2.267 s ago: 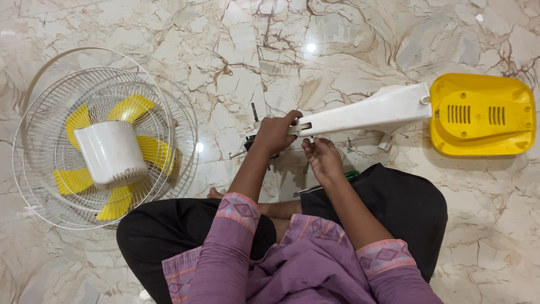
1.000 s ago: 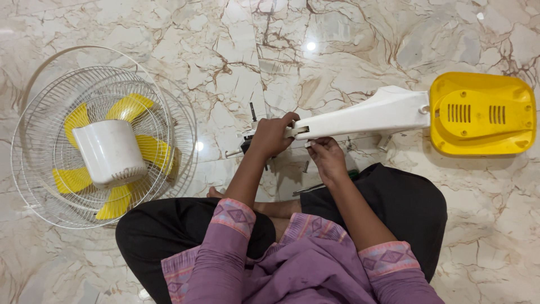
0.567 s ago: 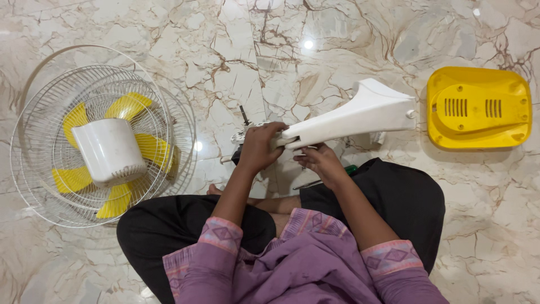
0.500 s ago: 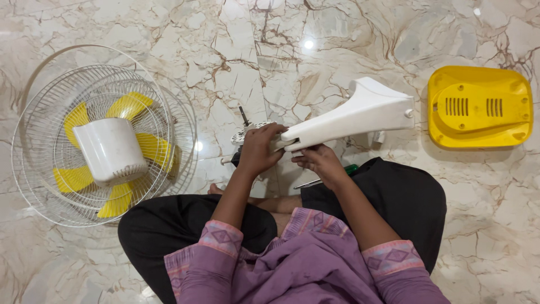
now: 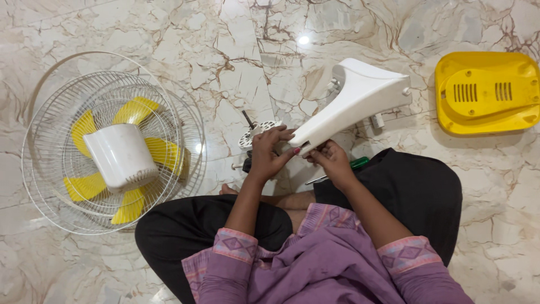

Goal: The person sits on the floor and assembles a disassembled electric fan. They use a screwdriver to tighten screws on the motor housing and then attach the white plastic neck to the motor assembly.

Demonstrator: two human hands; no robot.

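The left hand (image 5: 269,153) is closed around the narrow lower end of the white fan neck (image 5: 351,101), fingers wrapped over the top and the thumb hidden beneath. The right hand (image 5: 332,159) pinches the same end from below, fingertips pressed together against the plastic; whether a screw or other small part sits between them I cannot tell. The neck rises slantwise from the middle of the frame toward the upper right, its broad end lifted off the marble floor (image 5: 236,50).

All the weight hangs beyond the two hands, so if either grip loosens the broad end could likely swing down onto the floor or knock the small white piece (image 5: 377,121) lying just under it. Under the left hand lies a motor part (image 5: 256,135) with a perforated white disc and a thin dark shaft; a twist of the neck could drag or snag it. A green-handled screwdriver (image 5: 349,168) rests by the right knee, near enough to be nudged under the leg.

The joint where the neck meets the motor part is covered by the left hand, so how they connect is unclear. The yellow base (image 5: 488,90) at the upper right is cut off by the frame edge. At the left, the wire fan cage (image 5: 50,169) with yellow blades (image 5: 132,110) carries a white housing (image 5: 121,155) that hides its centre.
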